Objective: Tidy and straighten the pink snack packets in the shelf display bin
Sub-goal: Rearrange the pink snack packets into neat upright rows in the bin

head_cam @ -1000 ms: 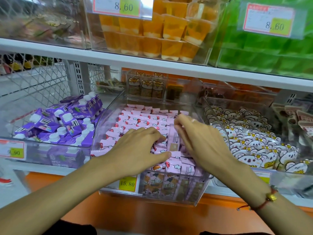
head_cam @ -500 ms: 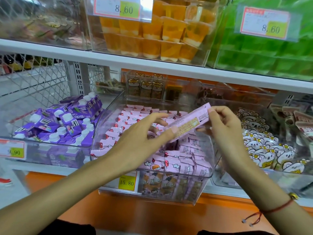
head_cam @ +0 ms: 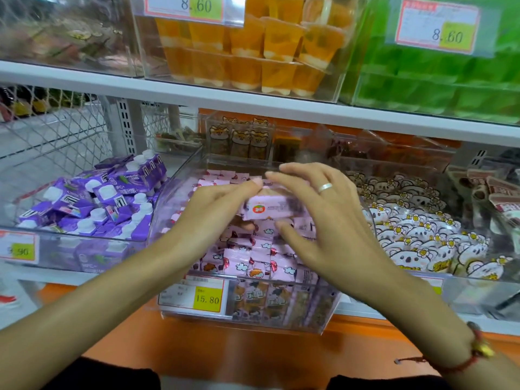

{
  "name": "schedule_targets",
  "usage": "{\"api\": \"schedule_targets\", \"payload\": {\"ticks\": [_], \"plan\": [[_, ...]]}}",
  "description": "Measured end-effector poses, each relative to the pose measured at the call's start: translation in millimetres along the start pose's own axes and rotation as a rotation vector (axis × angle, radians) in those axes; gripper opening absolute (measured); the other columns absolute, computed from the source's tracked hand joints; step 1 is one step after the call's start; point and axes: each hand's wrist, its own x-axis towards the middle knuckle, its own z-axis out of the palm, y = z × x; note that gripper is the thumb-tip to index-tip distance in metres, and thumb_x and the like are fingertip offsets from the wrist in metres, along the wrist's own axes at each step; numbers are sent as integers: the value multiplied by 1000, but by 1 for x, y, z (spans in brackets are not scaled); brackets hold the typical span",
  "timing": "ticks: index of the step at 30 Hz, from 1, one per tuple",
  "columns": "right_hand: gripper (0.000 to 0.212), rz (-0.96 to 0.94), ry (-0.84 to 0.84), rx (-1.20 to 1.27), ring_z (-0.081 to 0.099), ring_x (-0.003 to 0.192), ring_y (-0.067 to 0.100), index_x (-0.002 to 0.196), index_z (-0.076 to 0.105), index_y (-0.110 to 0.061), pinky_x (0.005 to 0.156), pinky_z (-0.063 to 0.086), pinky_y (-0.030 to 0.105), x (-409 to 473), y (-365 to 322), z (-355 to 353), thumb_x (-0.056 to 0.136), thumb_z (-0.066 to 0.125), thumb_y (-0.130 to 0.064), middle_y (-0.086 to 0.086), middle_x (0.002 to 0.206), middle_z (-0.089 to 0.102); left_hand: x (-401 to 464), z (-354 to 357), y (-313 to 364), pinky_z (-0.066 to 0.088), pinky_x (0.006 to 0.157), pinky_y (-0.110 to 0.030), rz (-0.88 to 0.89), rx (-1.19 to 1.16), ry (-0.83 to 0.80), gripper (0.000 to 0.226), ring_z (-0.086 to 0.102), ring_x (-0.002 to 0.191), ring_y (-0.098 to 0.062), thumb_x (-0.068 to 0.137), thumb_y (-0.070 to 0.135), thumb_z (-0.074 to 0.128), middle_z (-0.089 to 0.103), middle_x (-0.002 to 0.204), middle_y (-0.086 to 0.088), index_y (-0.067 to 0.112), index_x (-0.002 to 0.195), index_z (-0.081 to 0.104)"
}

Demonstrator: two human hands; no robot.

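Gripping pink packet, left hand and right hand now lowered over bin; packet turned label-up since before.

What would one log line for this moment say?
hands: left and right hold one pink packet | over clear bin | packet: flat

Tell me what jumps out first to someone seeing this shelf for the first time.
Dead centre, the left hand and the right hand hold one pink packet between them above the clear bin of pink snack packets. To its left lies a heap of purple cartons. On the shelf above, orange jelly cups sit beside a bright green bin.
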Motion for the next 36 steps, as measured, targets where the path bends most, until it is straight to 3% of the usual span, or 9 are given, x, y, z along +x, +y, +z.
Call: {"api": "schedule_targets", "payload": {"ticks": [3, 7, 11, 13, 18, 22, 27, 31, 36], "plan": [[43, -7, 38, -58, 38, 110, 14, 125, 59, -25, 89, 24, 26, 2, 0, -2, 83, 67, -29, -3, 116, 54, 1, 2, 2, 44, 53, -10, 20, -38, -6, 42, 64, 56, 3, 90, 55, 43, 73, 77, 9, 30, 80, 76], [31, 194, 73, 228, 51, 93, 11, 118, 57, -22, 77, 40, 27, 4, 11, -1, 88, 60, -31, -5, 103, 57, 9, -4, 3, 44, 67, -27, -10, -96, -15, 55, 66, 70, -1, 95, 55, 28, 75, 81, 9, 26, 80, 72], [21, 510, 147, 760, 63, 90, 13, 111, 53, -13, 79, 51, 28, 6, 25, 1, 91, 58, -19, 2, 99, 66, 9, -9, -18, 47, 88, -30, 274, 369, -63, 18, 58, 99, 4, 91, 41, 54, 67, 105, 22, 35, 102, 67], [32, 573, 120, 813, 63, 98, 25, 122, 42, -11, 85, 50, 31, 6, 29, 4, 93, 55, -13, 11, 104, 65, 10, -9, -26, 44, 92, -30, 327, 660, -159, 27, 52, 108, -2, 90, 43, 56, 61, 117, 18, 37, 116, 61], [67, 450, 32, 556, 62, 81, 4, 143, 9, -32, 78, 50, 29, 4, 26, 11, 94, 53, -15, -6, 95, 54, 11, -9, -32, 35, 84, -25, 372, 902, -240, 35, 50, 108, -7, 90, 52, 47, 58, 122, 16, 36, 118, 60], [52, 306, -87, 327, 65, 81, 10, 132, 23, -35, 78, 54, 45, 4, 24, 11, 93, 54, -18, -15, 90, 55, 13, -9, -33, 37, 83, -26, 369, 923, -240, 34, 50, 107, -8, 90, 53, 46, 58, 121, 17, 37, 116, 61], [43, 282, -181, 360, 67, 72, 11, 113, 31, -35, 71, 56, 42, 2, 35, -4, 89, 61, -16, -6, 84, 66, 11, -8, -32, 40, 85, -28, 375, 911, -226, 32, 51, 107, -9, 90, 51, 47, 59, 121, 15, 37, 115, 61], [31, 138, -338, 27, 53, 106, 13, 120, 53, -35, 85, 50, 39, -1, 30, 8, 90, 59, -32, -8, 122, 49, 12, -8, -33, 37, 78, -27, 383, 921, -226, 32, 51, 102, -8, 90, 51, 47, 59, 119, 15, 38, 116, 61], [37, 1, -427, -197, 49, 112, 21, 130, 53, -37, 78, 41, 30, 0, 28, 17, 98, 39, -26, -4, 123, 53, 11, -8, -32, 39, 80, -28, 392, 937, -219, 31, 51, 103, -8, 91, 51, 48, 58, 119, 17, 37, 116, 60]]}}
